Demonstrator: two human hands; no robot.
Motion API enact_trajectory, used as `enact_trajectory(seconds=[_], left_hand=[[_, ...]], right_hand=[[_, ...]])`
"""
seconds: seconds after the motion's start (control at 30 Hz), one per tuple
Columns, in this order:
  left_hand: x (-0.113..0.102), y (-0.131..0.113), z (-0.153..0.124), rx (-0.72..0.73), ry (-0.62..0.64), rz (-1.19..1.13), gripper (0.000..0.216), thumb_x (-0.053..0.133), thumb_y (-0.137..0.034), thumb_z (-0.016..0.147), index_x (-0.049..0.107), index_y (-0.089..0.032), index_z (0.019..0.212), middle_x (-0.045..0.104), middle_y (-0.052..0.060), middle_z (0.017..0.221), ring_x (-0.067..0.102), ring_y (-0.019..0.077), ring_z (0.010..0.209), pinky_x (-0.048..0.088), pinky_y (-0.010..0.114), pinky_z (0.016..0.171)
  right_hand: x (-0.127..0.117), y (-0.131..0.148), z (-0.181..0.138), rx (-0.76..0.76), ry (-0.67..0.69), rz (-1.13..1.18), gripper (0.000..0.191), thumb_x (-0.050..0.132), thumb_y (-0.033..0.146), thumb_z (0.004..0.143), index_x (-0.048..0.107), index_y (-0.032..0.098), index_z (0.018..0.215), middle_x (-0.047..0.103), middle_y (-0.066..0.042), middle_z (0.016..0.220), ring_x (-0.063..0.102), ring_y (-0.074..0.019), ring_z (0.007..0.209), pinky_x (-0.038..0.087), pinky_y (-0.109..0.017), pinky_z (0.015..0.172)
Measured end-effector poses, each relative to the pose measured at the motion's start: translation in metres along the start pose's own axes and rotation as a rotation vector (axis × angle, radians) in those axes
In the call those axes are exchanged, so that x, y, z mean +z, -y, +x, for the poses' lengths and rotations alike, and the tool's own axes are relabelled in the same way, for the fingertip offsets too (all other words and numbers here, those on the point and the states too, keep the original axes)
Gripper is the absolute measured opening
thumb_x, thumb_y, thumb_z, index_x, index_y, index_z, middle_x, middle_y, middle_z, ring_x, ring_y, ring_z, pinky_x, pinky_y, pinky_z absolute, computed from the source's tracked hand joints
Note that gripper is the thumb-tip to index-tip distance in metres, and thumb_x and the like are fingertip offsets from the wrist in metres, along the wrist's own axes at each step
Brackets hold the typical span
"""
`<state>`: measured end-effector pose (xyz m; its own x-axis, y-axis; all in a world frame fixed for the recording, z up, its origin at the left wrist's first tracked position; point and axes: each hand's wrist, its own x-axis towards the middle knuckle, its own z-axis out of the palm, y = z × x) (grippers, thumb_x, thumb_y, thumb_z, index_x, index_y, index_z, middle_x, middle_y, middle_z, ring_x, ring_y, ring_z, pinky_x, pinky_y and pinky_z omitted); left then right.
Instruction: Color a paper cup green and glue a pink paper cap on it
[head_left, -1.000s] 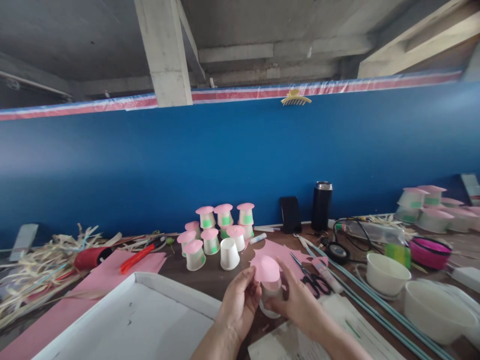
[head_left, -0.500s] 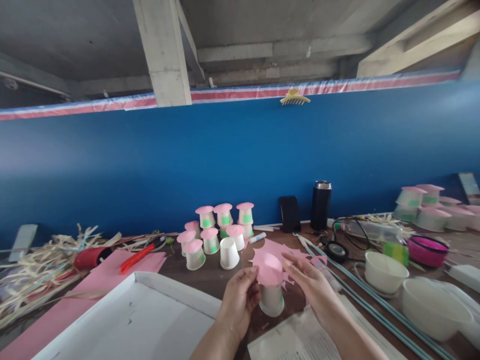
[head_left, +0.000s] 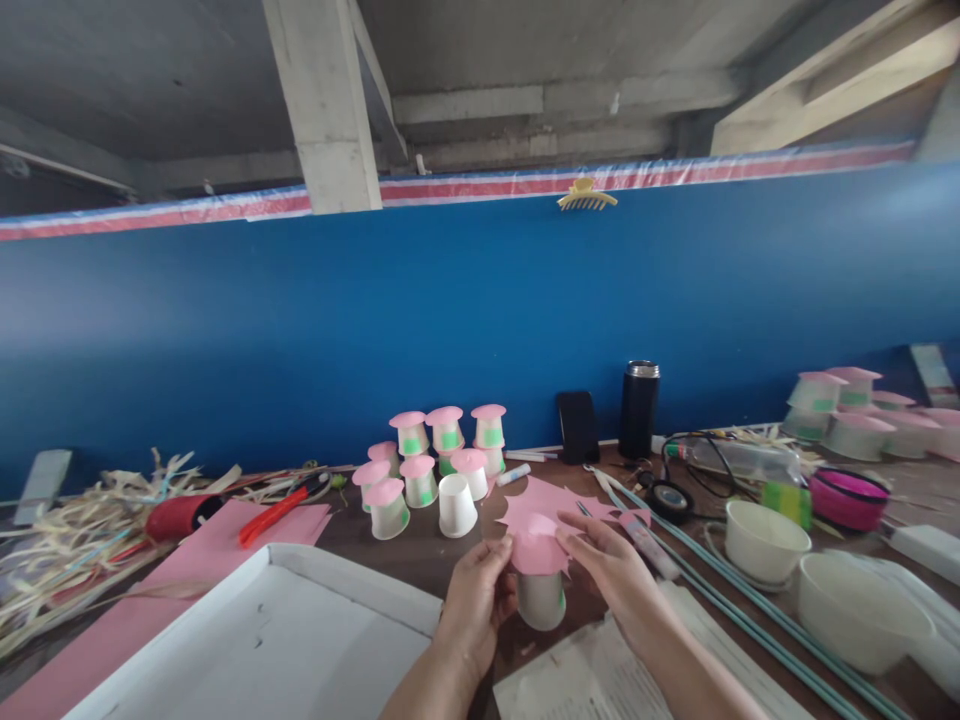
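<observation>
An upside-down white paper cup [head_left: 541, 602] with green marks stands on the table in front of me, a pink paper disc [head_left: 538, 548] lying over its upturned base. My left hand [head_left: 480, 590] pinches the disc's left edge between thumb and curled fingers. From the other side, my right hand [head_left: 604, 560] holds the right edge, its fingers on top of the paper. Behind the cup lies a spiky-edged pink paper scrap [head_left: 536, 497]. Beyond my left hand, a plain white cup [head_left: 457, 506] stands beside several disc-topped cups [head_left: 420, 482], some of them stacked.
A white box lid [head_left: 330, 630] takes up the front left, by pink sheets [head_left: 202, 560] and red-handled scissors [head_left: 277, 518]. On the right are blue-green rods [head_left: 757, 600], white bowls [head_left: 766, 545] and a pink round container [head_left: 849, 498]. A black flask [head_left: 639, 415] and phone [head_left: 577, 428] stand at the blue partition [head_left: 450, 300].
My right fingers have shifted slightly left and down onto the disc's edge. The disc sits a little lower and flatter on the cup. My left hand keeps its pinch.
</observation>
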<state>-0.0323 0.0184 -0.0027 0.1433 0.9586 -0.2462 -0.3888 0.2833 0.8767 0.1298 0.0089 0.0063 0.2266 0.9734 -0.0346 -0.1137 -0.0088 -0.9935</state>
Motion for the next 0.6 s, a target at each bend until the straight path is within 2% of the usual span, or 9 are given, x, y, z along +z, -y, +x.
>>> enact_trajectory(seconds=[0.33,0.6], left_hand=[[0.001,0.002,-0.002,0.047,-0.046,0.148,0.041,0.068,-0.054,0.064,0.055,-0.017,0.072,0.049,-0.004,0.057,0.041,0.0041,0.046,0.03,0.014,0.04],[0.0,0.005,0.0,0.109,-0.061,0.254,0.041,0.063,-0.057,0.067,0.054,-0.017,0.071,0.052,-0.003,0.058,0.043,0.0055,0.045,0.03,0.016,0.039]], right_hand=[[-0.005,-0.006,0.003,0.052,-0.014,-0.059,0.046,0.067,0.042,0.068,0.064,0.016,0.106,0.064,0.0,0.061,0.061,-0.0145,0.054,0.043,-0.023,0.047],[-0.006,-0.017,0.012,0.039,-0.001,-0.056,0.046,0.066,0.043,0.07,0.062,0.016,0.107,0.064,0.0,0.064,0.06,-0.0138,0.052,0.045,-0.025,0.05]])
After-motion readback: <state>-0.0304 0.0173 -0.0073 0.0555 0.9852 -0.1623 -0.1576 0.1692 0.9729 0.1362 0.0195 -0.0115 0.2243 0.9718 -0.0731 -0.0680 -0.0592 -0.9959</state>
